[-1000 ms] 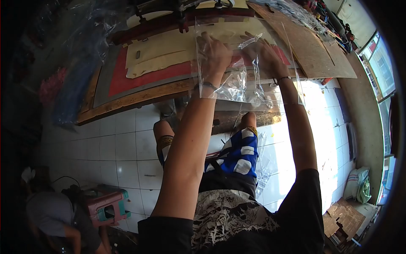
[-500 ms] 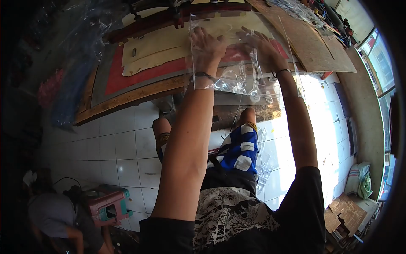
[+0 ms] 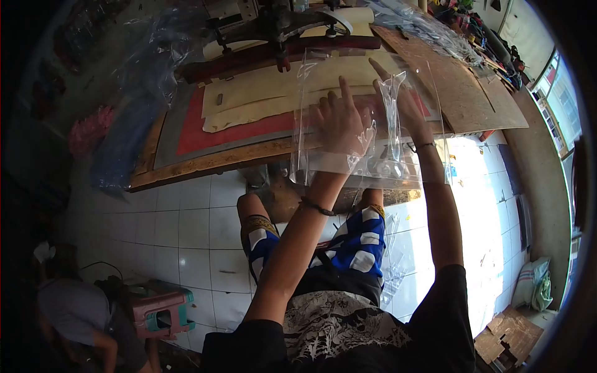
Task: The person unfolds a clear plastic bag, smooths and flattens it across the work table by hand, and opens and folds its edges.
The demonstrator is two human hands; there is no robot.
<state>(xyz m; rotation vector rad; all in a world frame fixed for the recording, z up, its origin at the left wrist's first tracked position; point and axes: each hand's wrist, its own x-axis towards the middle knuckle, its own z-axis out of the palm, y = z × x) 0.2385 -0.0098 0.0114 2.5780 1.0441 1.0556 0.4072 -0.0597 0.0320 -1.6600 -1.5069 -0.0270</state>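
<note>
Handle clear plastic as probably light, floppy, slippery; hold by edges beyond outstretched left fingers and right fingers.

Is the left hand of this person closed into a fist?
No, the left hand has its index finger stretched out straight.

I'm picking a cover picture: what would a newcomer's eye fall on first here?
Probably the glossy clear plastic sheet at the workbench's near edge, with the left hand and right hand showing through it. Next, the red strip along the cream sheets' near edge, then the glaring sunlit floor at right.
</note>
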